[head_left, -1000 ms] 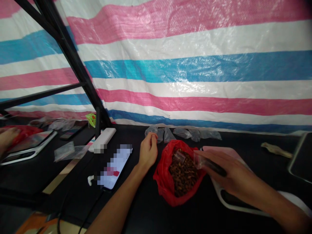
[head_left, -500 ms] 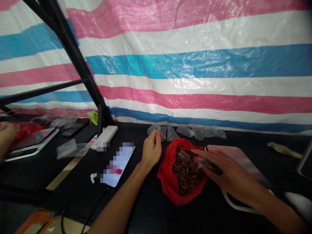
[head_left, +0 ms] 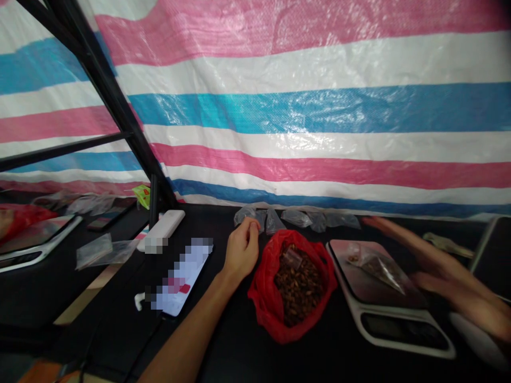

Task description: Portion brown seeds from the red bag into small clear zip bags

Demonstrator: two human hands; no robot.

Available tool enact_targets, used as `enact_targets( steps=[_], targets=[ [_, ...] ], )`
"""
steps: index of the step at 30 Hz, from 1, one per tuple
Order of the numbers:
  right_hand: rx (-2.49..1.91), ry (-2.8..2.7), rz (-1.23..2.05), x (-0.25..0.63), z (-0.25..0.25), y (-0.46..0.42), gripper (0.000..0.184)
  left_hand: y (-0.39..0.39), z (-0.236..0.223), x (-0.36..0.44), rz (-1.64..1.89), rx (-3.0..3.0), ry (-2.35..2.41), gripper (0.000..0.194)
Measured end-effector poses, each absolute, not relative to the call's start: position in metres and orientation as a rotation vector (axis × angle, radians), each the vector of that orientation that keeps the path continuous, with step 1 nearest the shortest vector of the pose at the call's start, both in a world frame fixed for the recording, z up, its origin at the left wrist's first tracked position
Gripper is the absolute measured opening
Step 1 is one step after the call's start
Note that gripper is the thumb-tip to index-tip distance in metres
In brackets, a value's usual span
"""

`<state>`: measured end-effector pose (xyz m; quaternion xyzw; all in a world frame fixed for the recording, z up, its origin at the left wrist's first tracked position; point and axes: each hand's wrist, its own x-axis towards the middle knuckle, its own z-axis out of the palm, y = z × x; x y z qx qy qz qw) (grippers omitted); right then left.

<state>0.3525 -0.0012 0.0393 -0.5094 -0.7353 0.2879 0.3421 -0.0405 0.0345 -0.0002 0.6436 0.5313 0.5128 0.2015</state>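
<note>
Red plastic bag (head_left: 260, 303) full of brown pieces (head_left: 299, 287) stands between our left hand (head_left: 241, 250), its fingers curled shut, and the scale (head_left: 399, 330). A small clear bag (head_left: 373, 265) lies on the scale, and our right hand (head_left: 451, 282) is open just beside it, touching nothing.

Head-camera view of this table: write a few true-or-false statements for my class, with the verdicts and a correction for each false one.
1. The left hand is inside the red plastic bag. False: it is beside the bag, fingertips pinched together, just in front of a row of small clear bags.
2. A clear plastic bag lies on the digital scale. True.
3. The red bag is open and shows brown pieces inside. True.
4. The right hand firmly grips the red bag. False: it is blurred at the scale's right side, well away from the red bag.
</note>
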Motion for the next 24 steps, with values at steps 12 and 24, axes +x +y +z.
enact_targets(
  steps=[12,24],
  targets=[
    [-1.329,-1.911,0.590,0.388,0.029,0.010,0.062,0.036,-0.002,-0.041,1.440,1.816,1.482,0.031],
    [-1.465,-1.969,0.710,0.362,0.033,0.005,0.068,0.038,-0.001,-0.043,1.449,1.817,1.474,0.032]
  ],
)
